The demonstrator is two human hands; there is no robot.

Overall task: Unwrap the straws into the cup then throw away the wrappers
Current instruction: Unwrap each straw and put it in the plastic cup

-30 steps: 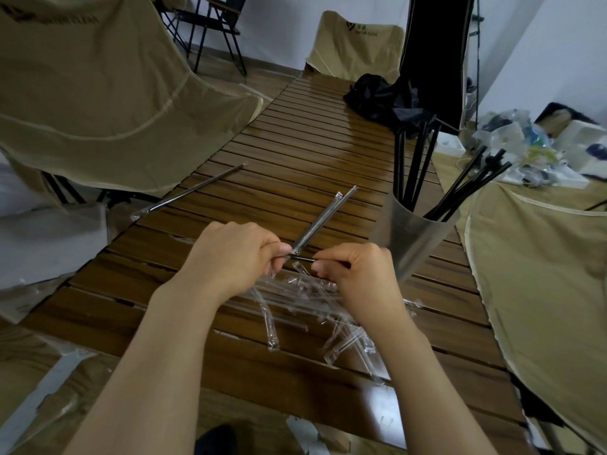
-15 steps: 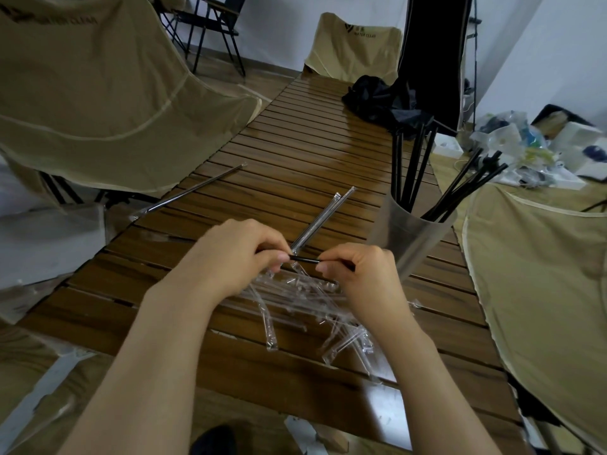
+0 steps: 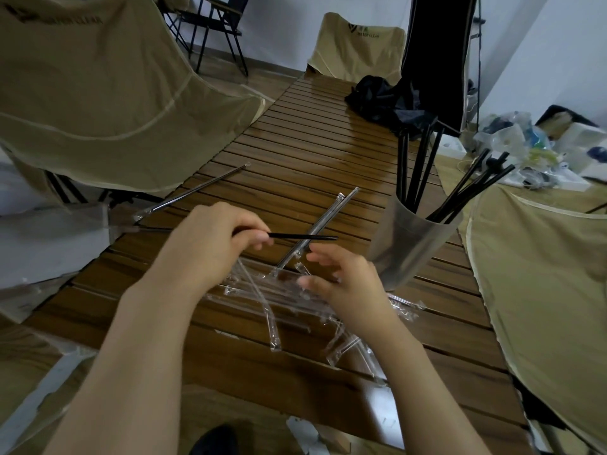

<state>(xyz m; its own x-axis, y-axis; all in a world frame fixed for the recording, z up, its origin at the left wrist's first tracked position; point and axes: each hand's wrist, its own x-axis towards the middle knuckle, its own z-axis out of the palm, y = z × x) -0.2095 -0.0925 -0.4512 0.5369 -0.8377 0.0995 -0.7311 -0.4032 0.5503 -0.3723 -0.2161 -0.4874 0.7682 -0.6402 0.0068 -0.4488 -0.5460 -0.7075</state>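
My left hand point(image 3: 210, 247) grips a thin black straw point(image 3: 302, 237) held level above the slatted wooden table point(image 3: 295, 152). The bare end points right, and the other end sticks out left past the table edge. My right hand point(image 3: 348, 284) hovers just below the bare end with its fingers loosely spread, holding nothing. Under both hands lies a pile of empty clear wrappers point(image 3: 262, 303). Two wrapped straws point(image 3: 323, 218) lie diagonally behind my hands, and another wrapped straw point(image 3: 197, 188) lies further left. To the right, a translucent cup point(image 3: 410, 247) holds several black straws.
Tan canvas chairs stand at the left point(image 3: 98, 93), the right point(image 3: 542, 274) and the far end point(image 3: 358, 41) of the table. A black bag point(image 3: 381, 96) lies on the far end. Plastic clutter point(image 3: 525, 146) sits on the floor at the right.
My right hand has let go of the straw and dropped slightly, its fingers opening. My left hand has drawn back to the left with the straw, whose bare end now shows.
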